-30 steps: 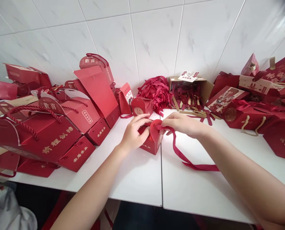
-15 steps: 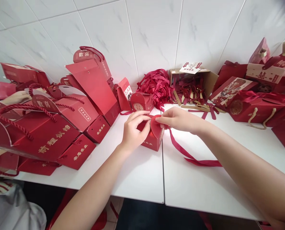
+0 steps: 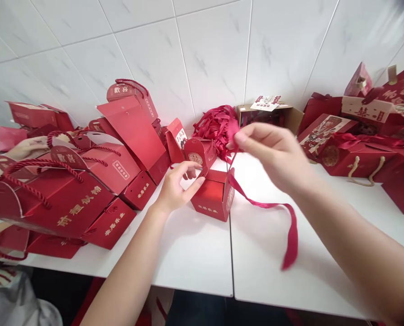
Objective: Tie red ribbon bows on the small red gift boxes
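A small red gift box (image 3: 208,192) with gold characters on its front stands on the white table before me. My left hand (image 3: 178,185) is at its left side, thumb and forefinger curled together at the raised flap. Above and right of the box, my right hand (image 3: 273,151) pinches a dark red ribbon (image 3: 263,204) between thumb and fingers. From that pinch the ribbon runs down to the box's right end, and its loose tail trails out over the table. My left fingertips partly hide the flap.
Red gift boxes with rope handles (image 3: 79,194) crowd the left, where another person's hand (image 3: 28,147) shows. Behind are a smaller red box (image 3: 200,154), a heap of ribbons (image 3: 217,127) and an open carton (image 3: 292,117). More boxes (image 3: 364,156) stand right. A seam divides the table.
My right hand has risen away from the box top, drawing the ribbon up, and its tail has swung. My left hand has shifted slightly left, exposing the box top.
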